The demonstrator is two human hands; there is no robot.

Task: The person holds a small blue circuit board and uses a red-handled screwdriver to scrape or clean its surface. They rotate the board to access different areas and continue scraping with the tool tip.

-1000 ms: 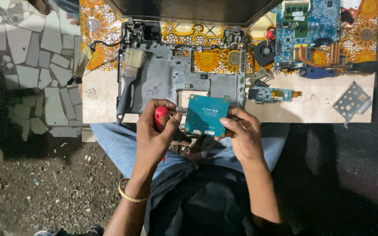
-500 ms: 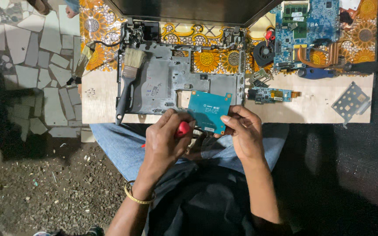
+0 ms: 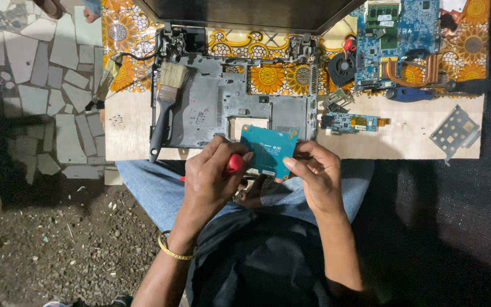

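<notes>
My right hand [image 3: 317, 175] grips the lower right edge of a small teal circuit board [image 3: 268, 150], holding it tilted above my lap at the near edge of the wooden board [image 3: 410, 139]. My left hand [image 3: 211, 179] is closed around a red-handled screwdriver [image 3: 234, 163], whose handle end rests against the teal board's left side; its tip is hidden. Just beyond both hands lies the grey laptop base shell [image 3: 223, 102], stripped of parts.
A paintbrush [image 3: 165, 105] lies on the shell's left side. A blue motherboard [image 3: 399, 40], black fan [image 3: 342, 68], small circuit strip [image 3: 350, 121] and metal bracket [image 3: 454, 132] lie at the right. A dark open lid [image 3: 251, 12] stands behind. Gravel ground is at the left.
My left hand has turned over the red screwdriver handle and closed in against the teal board. The board has shifted slightly left and lower; my right hand keeps its hold.
</notes>
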